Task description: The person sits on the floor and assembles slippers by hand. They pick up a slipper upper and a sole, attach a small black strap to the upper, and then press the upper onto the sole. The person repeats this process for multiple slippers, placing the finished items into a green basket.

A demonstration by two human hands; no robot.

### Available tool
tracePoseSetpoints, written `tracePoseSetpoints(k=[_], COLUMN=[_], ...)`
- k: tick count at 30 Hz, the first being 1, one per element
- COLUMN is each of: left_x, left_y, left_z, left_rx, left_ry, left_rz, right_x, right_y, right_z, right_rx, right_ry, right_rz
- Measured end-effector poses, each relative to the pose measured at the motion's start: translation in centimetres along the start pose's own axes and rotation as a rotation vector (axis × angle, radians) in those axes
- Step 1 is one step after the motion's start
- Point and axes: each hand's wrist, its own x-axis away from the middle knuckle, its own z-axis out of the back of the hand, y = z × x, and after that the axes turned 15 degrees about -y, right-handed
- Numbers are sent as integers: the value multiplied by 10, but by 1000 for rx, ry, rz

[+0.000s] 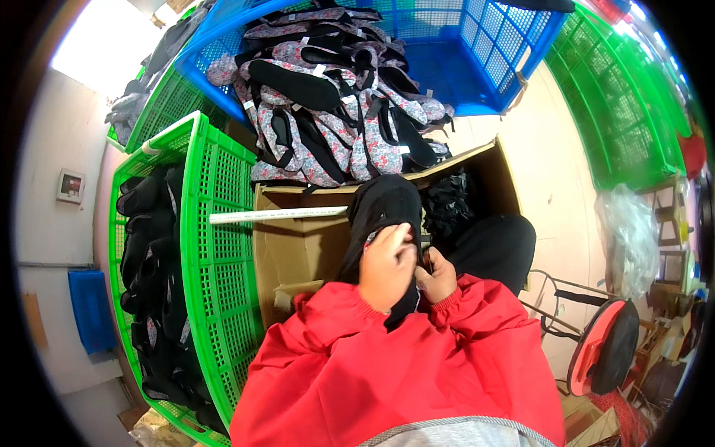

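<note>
Over my lap, both hands are close together at a black fabric slipper (404, 306), with a bit of floral print showing beside my left hand. My left hand (387, 267) has its fingers bent over the cloth. Just right of it, my right hand (437, 276) is closed in a pinch at the edge of the same dark piece. Black-clad knees lie around it, so its outline is hard to separate from them. A white tube (279, 214) sticks out leftward from beside my left knee, above an open cardboard box (316, 249).
Floral slippers with black soles (298, 86) pile over the edge of a blue crate (439, 74) ahead. At left, a green crate (223, 246) holds black slippers (153, 261). Black plastic (447, 205) lies in the box. A red-and-black stool (603, 346) stands at right.
</note>
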Motion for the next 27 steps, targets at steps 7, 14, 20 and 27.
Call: tracePoseSetpoints(k=[7,14,20,27], left_x=[-9,-4,4,9], left_y=[-21,-36,-29,-18], left_z=[53,66,59,39], left_rx=[99,390,-7,-561], left_ry=[81,-138,-41,235], left_rz=[72,117,-55,-407], right_x=[1,2,-2,-1], right_y=[-7,3,8,-11], right_z=[-4,-4,-3,-2], right_rx=[57,119,232,-46], right_ry=[42,25,0,-80], right_rz=[76,2,53,-224])
